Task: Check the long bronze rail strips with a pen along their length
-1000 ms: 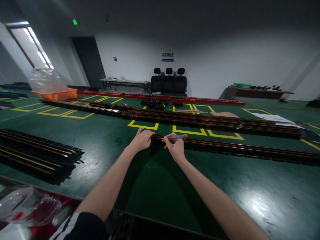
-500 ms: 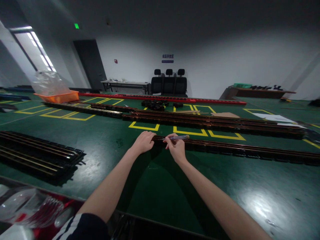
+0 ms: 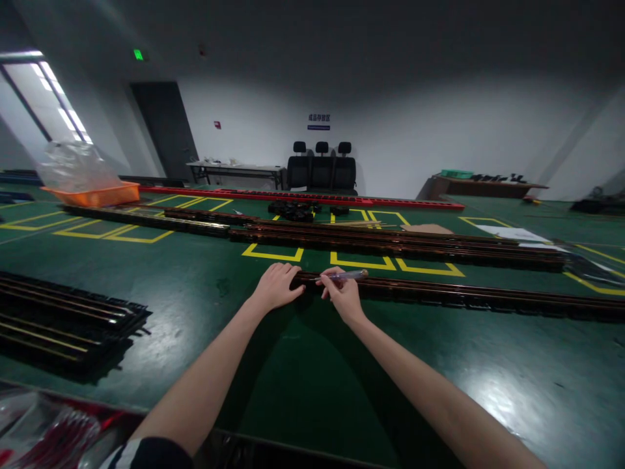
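Note:
A long dark strip with copper-brown lines lies across the green table in front of me and runs off to the right. My left hand grips its left end, fingers over the far side and thumb at the near side. Just to the right, my right hand is closed like a pen grip on a slim screwdriver with a see-through handle. Its thin shaft points left, at the strip beside my left thumb. Whether the tip touches the strip is too small to tell.
Beyond lies a bundle of similar strips, and at left a shorter stack. An orange basket with a plastic bag stands back left. Black parts, a red rail and papers lie farther off.
My left thumb has spread away from the fingers and sits lower at the strip's end. The right hand keeps the screwdriver nearly in place. The head view has shifted slightly right and up.

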{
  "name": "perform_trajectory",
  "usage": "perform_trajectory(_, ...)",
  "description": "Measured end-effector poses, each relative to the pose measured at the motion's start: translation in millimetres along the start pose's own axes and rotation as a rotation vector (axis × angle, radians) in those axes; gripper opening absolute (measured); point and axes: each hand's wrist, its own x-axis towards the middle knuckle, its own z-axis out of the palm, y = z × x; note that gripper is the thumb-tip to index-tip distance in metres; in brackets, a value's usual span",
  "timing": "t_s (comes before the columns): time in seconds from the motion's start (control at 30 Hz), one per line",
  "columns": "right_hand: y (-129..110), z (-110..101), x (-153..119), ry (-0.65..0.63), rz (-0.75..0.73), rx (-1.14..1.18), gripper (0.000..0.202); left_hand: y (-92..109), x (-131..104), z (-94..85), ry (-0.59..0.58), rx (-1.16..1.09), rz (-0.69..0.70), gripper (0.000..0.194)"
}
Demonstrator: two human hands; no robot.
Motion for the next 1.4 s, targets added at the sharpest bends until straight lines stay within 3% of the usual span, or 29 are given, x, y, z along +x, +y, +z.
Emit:
perform_trajectory(0.27,-1.0,-17.7,-1.4,-0.019,-0.016,-0.069,0.022,2.2,1.0,1.6,-0.002,0.013,-0.037,0.045)
perform_trajectory(0.83,-5.6,-19.0,-7.4,0.061,-0.084,-0.146,0.022,9.6,1.2,0.3,-0.002,0.016,-0.114,0.041)
perform_trajectory(1.4,-3.8,-20.5,-7.2,0.063,-0.095,-0.150,0.027,12.9,2.3,-0.8,0.004,-0.031,-0.139,0.040)
